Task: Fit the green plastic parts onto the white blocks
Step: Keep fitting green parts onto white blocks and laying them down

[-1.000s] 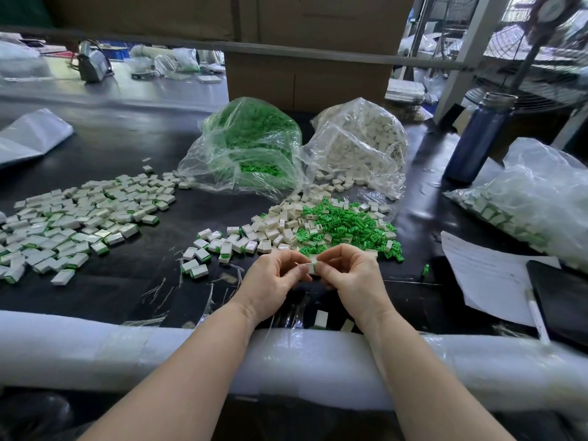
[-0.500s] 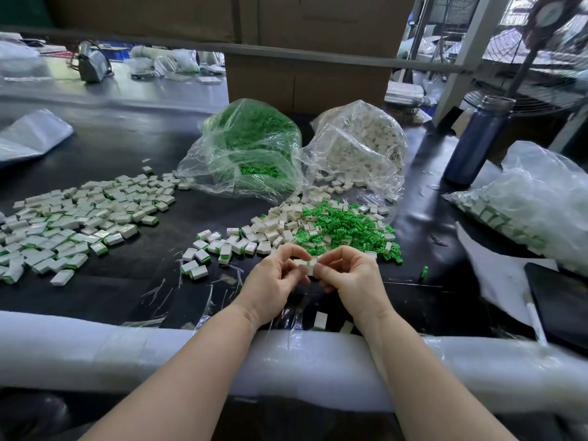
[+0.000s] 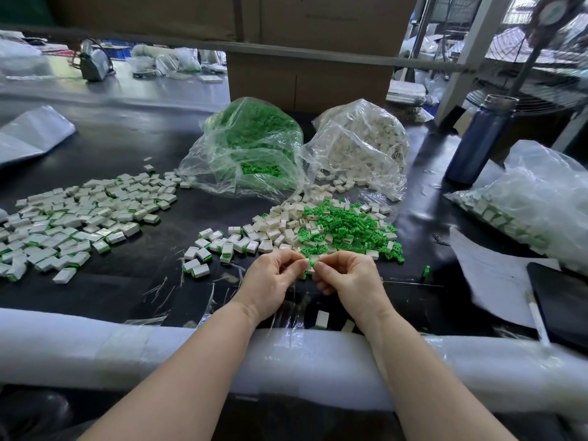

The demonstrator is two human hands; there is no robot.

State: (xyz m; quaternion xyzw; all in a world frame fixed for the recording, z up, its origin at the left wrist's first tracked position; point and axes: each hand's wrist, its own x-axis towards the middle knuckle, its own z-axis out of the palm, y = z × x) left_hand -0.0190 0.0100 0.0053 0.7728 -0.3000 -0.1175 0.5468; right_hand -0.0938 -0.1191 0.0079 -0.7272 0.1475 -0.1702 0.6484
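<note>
- The left hand [image 3: 273, 279] and right hand [image 3: 347, 279] are held together just above the black table [image 3: 178, 230], fingers curled, fingertips meeting at the centre of the view.
- A small white block with a green part [image 3: 309, 265] is pinched between the fingertips of both hands; which hand carries which piece cannot be told.
- At 12 o'clock from the hands, just beside them, a mixed heap of loose white blocks [image 3: 280, 224] and green parts [image 3: 346, 226] is seen.
- Farther toward 12 o'clock, a clear bag of green parts [image 3: 251, 144] and a clear bag of white blocks [image 3: 359, 144] are set side by side, touching.
- At 9 to 10 o'clock, well apart, a wide spread of finished blocks [image 3: 76, 221] is laid out.
- At 6 o'clock from the hands, a single white block [image 3: 322, 319] stands by the white foam edge roll [image 3: 95, 345], on which both forearms are rested.
- At 2 o'clock a blue bottle [image 3: 477, 141] is stood; at 3 o'clock, a sheet of paper [image 3: 490, 275].
</note>
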